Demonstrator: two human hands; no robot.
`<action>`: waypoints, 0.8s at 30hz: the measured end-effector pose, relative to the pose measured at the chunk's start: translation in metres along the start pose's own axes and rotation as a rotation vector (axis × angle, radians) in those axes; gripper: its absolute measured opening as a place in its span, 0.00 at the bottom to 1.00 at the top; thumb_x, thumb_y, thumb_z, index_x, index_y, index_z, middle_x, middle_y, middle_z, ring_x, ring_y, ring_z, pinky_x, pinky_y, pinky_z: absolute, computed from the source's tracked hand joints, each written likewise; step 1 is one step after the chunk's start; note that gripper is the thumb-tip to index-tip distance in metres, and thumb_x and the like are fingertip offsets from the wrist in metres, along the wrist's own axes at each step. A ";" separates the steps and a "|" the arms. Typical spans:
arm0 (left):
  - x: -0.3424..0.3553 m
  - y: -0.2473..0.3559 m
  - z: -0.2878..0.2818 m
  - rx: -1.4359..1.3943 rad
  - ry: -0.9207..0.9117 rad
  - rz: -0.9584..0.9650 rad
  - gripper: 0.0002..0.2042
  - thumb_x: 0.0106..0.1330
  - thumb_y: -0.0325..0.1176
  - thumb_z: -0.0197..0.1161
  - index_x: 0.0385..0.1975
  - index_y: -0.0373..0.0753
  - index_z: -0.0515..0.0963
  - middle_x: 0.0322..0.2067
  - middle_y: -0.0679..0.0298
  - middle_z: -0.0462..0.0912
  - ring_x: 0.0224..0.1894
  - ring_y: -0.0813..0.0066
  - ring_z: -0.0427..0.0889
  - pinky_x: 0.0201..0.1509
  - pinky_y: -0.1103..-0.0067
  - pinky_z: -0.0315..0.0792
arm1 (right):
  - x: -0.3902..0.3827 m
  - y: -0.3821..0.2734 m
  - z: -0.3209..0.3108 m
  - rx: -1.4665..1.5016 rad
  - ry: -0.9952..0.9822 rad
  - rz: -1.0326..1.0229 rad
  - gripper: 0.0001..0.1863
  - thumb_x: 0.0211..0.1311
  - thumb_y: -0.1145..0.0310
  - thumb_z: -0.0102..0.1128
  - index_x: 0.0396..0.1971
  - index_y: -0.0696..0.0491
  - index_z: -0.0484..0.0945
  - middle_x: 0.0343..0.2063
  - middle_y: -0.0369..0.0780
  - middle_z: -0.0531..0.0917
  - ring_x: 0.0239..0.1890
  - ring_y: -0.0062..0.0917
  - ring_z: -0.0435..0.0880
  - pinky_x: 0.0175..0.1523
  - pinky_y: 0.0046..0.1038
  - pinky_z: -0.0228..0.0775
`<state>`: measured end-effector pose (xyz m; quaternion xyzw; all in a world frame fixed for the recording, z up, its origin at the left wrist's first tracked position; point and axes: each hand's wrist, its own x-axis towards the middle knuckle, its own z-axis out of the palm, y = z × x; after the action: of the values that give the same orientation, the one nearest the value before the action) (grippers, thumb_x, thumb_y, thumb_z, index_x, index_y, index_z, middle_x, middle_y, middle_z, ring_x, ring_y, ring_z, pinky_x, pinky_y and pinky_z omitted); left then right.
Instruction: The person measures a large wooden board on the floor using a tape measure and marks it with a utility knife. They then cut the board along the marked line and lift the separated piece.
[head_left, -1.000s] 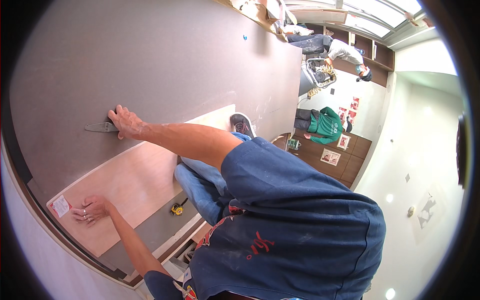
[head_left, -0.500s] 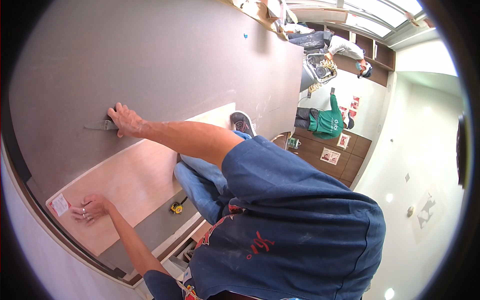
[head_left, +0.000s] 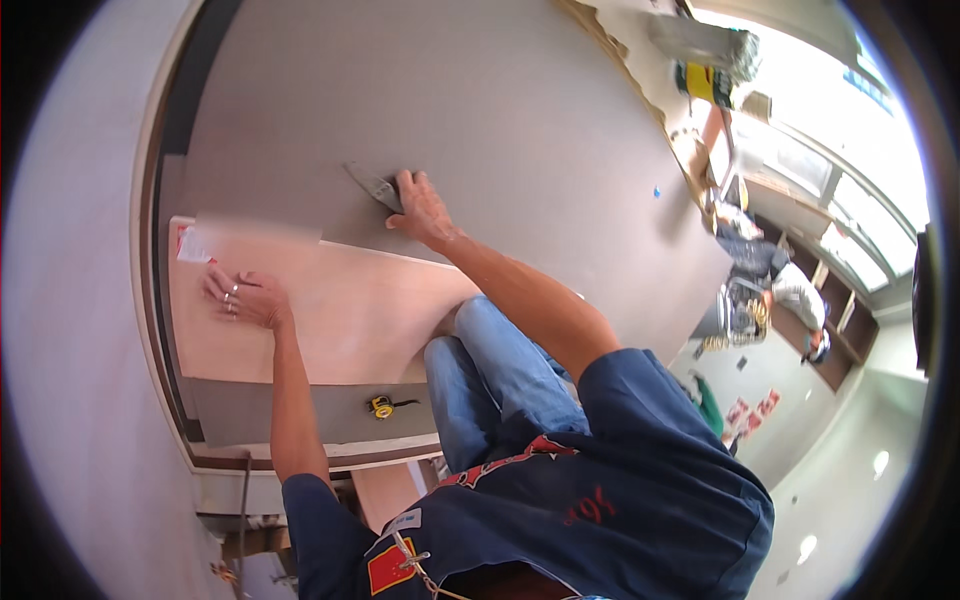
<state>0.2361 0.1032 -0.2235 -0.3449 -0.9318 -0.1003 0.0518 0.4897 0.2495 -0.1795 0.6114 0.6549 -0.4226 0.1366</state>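
The person's right hand is stretched out across a large flat grey sheet, its fingers clenched on the handle end of a flat grey metal scraper blade, which lies pressed against the grey surface with its pointed edge aimed away from the wrist. The left hand rests flat, palm down, on a pale pink-toned wooden board, fingers spread and released, grasping nothing (there are rings on two of them). That board lies just below the grey sheet, and the edge where the two meet runs close under the right wrist. Beside the left hand, at the board's corner, sits a small white and red label, close to the fingertips but apart from them. Lower down, on a grey strip of counter beneath the board, a small yellow tape measure lies well apart from both hands, with a short dark tail of tape sticking out. The person wears a dark blue shirt and blue jeans, one knee bent up against the board. Off in the far corner of the room another person in a light top is bent over some work.
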 end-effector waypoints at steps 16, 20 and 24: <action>-0.026 -0.026 -0.011 -0.457 -0.013 -0.246 0.22 0.56 0.33 0.57 0.54 0.40 0.72 0.51 0.51 0.74 0.57 0.52 0.69 0.61 0.59 0.60 | 0.074 0.069 0.038 -0.241 0.006 -0.397 0.47 0.36 0.49 0.75 0.54 0.62 0.67 0.48 0.52 0.75 0.51 0.41 0.75 0.54 0.40 0.68; -0.149 -0.024 -0.075 -0.451 0.072 -0.260 0.20 0.59 0.35 0.55 0.52 0.39 0.73 0.52 0.48 0.73 0.58 0.50 0.67 0.62 0.62 0.61 | 0.055 0.058 0.027 -0.239 0.032 -0.425 0.39 0.37 0.48 0.75 0.44 0.62 0.72 0.43 0.51 0.79 0.45 0.45 0.78 0.49 0.39 0.70; -0.335 -0.077 -0.105 -0.298 0.037 -0.668 0.21 0.55 0.34 0.60 0.52 0.40 0.74 0.56 0.54 0.72 0.62 0.57 0.65 0.64 0.60 0.57 | 0.042 0.095 0.016 -0.229 0.039 -0.543 0.32 0.42 0.52 0.73 0.39 0.62 0.73 0.37 0.48 0.78 0.38 0.40 0.77 0.45 0.38 0.69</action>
<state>0.4415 -0.1892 -0.1882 -0.0233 -0.9671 -0.2525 -0.0177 0.5625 0.2565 -0.2554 0.4023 0.8405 -0.3553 0.0743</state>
